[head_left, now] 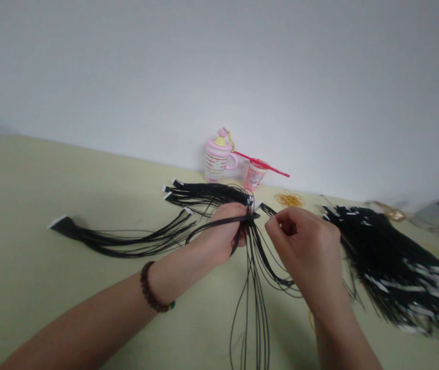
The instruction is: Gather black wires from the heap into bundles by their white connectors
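The left hand gripped the cable bundle above the table. The right hand curled just beside it; whether its fingers held anything could not be told. Good practice required steady left-hand pressure.

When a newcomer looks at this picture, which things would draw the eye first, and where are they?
Probably first the bunch of black wires at the centre, gripped in the left hand, with the curled right hand close beside it. Next may come the large heap of black wires on the right, then the pink mug at the back.
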The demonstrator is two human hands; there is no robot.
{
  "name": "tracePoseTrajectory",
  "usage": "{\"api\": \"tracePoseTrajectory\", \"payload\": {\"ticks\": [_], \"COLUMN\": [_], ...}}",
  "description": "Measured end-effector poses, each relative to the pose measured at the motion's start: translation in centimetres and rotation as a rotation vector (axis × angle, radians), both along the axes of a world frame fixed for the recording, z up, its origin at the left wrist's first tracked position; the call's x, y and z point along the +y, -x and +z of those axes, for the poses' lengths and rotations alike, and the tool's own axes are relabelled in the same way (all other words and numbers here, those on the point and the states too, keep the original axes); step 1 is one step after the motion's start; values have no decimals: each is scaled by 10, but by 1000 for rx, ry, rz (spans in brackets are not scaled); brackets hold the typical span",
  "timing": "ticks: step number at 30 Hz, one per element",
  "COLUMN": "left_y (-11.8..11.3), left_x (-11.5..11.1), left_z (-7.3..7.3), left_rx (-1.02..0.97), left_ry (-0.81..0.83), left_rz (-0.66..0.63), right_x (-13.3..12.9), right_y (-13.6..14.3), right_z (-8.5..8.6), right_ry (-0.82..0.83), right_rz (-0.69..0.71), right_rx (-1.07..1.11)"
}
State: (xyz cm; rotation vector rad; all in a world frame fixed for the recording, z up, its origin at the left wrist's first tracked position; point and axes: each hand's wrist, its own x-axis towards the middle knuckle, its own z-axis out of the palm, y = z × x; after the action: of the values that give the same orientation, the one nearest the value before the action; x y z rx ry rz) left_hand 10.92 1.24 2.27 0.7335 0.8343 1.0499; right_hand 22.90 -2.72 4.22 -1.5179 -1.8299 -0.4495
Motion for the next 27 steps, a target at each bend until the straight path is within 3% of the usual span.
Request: {"api": "tracePoseTrajectory", "payload": {"ticks": [16, 27], "left_y": [1, 0], "left_x": [2, 2], "left_z": [-3, -5], "left_rx": [44, 54], "left_ry": [22, -7], "left_rz": [-17, -31], "right_x": [3, 2], "right_y": [-3, -4], "right_z": [1, 4], "right_ry": [34, 147], "right_rz": [1, 15], "right_rx": [-16, -36]}}
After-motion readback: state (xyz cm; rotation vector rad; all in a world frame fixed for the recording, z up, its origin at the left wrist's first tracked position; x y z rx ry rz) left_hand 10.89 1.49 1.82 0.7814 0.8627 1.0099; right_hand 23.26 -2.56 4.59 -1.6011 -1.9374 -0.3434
